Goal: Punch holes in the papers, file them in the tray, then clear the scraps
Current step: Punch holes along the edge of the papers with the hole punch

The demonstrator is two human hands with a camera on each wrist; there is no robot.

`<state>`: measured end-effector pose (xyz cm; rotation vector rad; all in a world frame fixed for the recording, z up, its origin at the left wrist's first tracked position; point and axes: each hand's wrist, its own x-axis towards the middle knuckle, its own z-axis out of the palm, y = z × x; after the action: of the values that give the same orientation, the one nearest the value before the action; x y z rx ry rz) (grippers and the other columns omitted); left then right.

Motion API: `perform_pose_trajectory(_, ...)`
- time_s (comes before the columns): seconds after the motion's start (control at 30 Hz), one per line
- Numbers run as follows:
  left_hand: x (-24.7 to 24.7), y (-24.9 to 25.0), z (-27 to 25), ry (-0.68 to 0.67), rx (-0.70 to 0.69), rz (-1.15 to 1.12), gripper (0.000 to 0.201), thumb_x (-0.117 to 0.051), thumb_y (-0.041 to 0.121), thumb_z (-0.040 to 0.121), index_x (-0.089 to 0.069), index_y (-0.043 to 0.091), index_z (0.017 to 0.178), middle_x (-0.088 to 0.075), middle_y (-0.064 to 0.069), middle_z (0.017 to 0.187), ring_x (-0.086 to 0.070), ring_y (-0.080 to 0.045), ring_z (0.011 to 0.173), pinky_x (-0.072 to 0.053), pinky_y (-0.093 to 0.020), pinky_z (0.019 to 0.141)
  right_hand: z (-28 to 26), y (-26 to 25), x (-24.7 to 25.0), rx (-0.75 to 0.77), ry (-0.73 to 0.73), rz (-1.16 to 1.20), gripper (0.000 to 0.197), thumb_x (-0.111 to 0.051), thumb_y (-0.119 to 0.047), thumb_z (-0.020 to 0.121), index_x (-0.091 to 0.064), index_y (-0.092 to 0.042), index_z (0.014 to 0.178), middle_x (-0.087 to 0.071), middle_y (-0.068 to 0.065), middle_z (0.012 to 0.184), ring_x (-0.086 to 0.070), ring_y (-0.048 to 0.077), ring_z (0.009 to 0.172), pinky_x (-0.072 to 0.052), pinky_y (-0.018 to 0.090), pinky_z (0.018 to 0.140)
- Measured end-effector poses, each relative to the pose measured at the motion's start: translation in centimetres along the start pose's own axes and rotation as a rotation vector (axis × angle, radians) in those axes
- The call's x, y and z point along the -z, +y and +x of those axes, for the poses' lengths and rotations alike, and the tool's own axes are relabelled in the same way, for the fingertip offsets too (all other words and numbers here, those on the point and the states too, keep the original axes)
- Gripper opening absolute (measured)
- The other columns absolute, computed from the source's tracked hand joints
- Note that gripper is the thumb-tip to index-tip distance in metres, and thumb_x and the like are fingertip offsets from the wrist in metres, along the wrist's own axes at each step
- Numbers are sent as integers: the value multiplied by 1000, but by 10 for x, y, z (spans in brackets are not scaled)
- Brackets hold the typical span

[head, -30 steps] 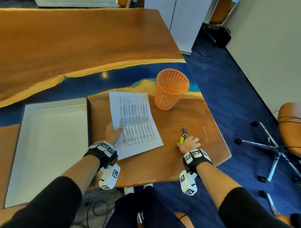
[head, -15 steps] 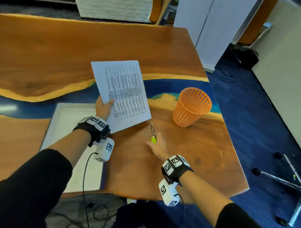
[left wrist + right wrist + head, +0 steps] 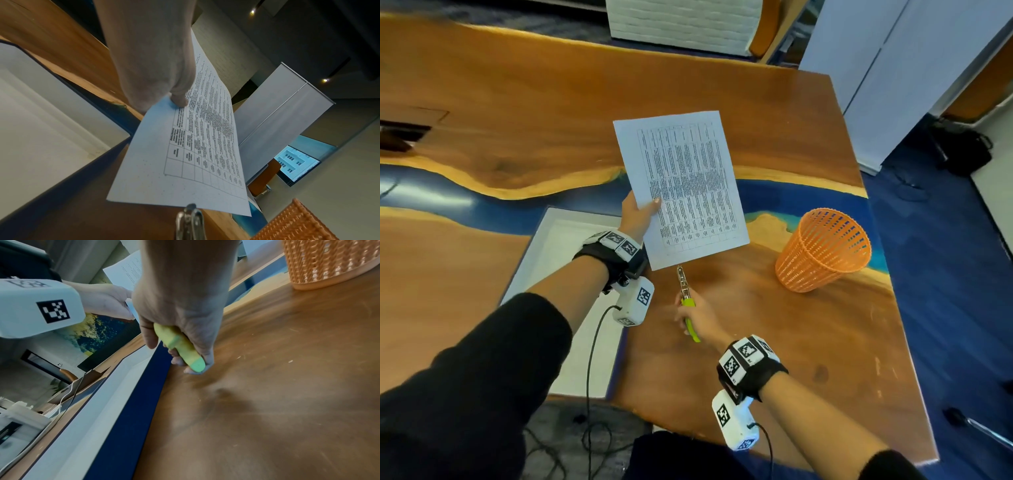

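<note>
While pinched, paper (image 3: 681, 185) beyond left fingers (image 3: 654, 202).

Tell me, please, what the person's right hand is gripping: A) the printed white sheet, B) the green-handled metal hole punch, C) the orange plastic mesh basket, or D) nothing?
B: the right hand curls round the green-handled metal hole punch, while the left hand holds the printed white sheet.

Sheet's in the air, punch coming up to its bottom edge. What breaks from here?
1. The left hand pinches the white printed sheet at one side edge only, so it may flex away from the green-handled metal hole punch.
2. Punched scraps would likely drop on the wooden table, not into the orange mesh basket off to the side.
</note>
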<state>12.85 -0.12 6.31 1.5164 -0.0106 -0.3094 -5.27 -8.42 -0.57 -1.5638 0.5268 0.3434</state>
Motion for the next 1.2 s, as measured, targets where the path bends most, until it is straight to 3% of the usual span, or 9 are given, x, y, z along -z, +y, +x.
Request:
perform_pose_trajectory(0.13,-4,-4,-1,-16,17,0,42,-53,-1,93,-46,1,134,-55,-17,133,-56,-19,109,-46,-30,89,2,2,3,-9,7,-31,25,-50,5,68,-44,-18,74,-42,1,54,-38,15,44,-30,21,41)
perform_pose_trajectory(0.3,-10,-6,-2,-21,26,-8,43,-53,-2,92,-45,0,134,-55,-17,133,-56,-21,111,-46,-37,97,2,3,6,-18,16,-56,22,-50,0,63,-43,-19,70,-43,0,54,-38,15,46,-32,20,44)
perform_pose_trajectory(0.4,-13,-8,-4,-45,29,-11,42,-53,-2,92,-46,0,134,-57,-16,131,-57,-21,111,-46,-36,95,3,3,6,-16,31,-61,19,-50,-4,59,-44,-20,70,-45,0,55,-39,16,47,-33,21,44)
perform_pose_trajectory(0.6,-17,-15,-8,-72,38,-20,41,-52,-3,93,-46,1,133,-56,-18,132,-57,-22,111,-47,-38,93,3,1,6,-8,37,-55,21,-50,4,68,-44,-15,73,-42,1,55,-36,16,46,-30,21,42)
perform_pose_trajectory(0.77,-19,-17,-8,-71,49,-30,40,-52,-2,93,-46,1,132,-56,-19,131,-58,-24,108,-48,-40,92,0,-3,3,-28,36,-40,20,-49,-7,52,-43,-16,69,-38,3,52,-32,17,44,-26,23,44)
perform_pose_trajectory(1.0,-20,-19,-7,-70,56,-39,40,-52,-2,93,-45,0,133,-55,-20,133,-57,-24,108,-48,-40,93,0,-1,0,-20,47,-88,17,-47,-7,47,-39,-17,60,-37,1,47,-29,18,44,-24,25,42)
perform_pose_trajectory(1.2,-20,-22,-7,-82,46,-46,42,-51,-2,94,-44,0,134,-55,-18,133,-58,-23,107,-50,-32,85,1,1,-1,-18,75,-97,20,-45,-5,44,-39,-15,60,-38,1,48,-29,17,41,-24,21,39)
